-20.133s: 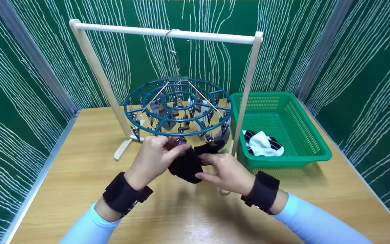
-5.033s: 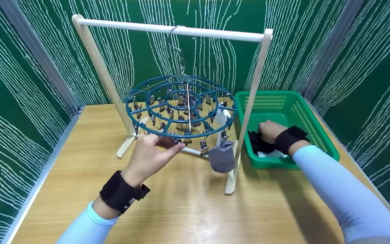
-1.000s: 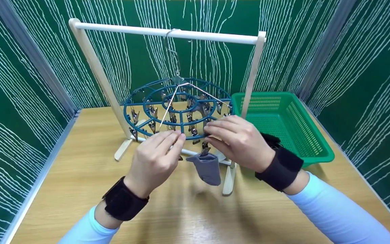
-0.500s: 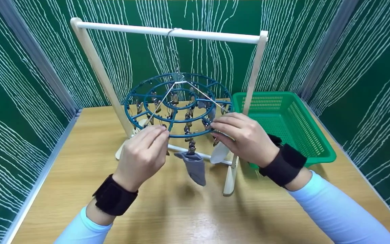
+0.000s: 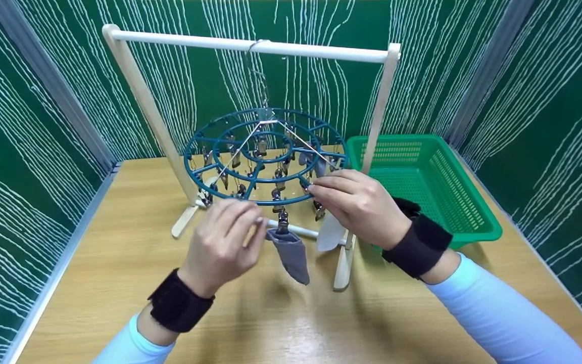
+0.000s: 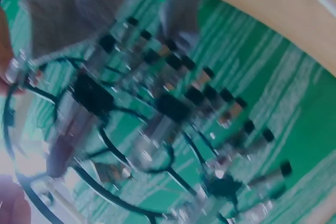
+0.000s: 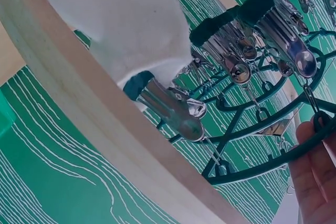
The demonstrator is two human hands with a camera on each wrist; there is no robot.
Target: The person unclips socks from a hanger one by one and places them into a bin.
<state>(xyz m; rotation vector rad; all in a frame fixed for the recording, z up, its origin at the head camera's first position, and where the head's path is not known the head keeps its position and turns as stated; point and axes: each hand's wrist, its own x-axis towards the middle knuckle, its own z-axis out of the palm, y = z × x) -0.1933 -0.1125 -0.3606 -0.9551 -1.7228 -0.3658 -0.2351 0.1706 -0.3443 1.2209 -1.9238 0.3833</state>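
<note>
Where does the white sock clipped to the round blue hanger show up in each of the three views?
Head: the white sock hangs from a front-right clip, just under the right hand.
Left wrist: too blurred to pick it out.
Right wrist: it fills the top centre, held by a metal clip.
Shared landmark: the round blue plastic clip hanger, which the right hand holds at the rim.

Green walls [image 5: 548,76] w/ white wavy vertical lines close in on 3 sides, grey corner strips [image 5: 48,86] at the joins. Light wood-grain tabletop [image 5: 119,263] fills the floor of the booth, grey edge trim along its left side. Even, soft light, faint sheen on the wood near the front.
</note>
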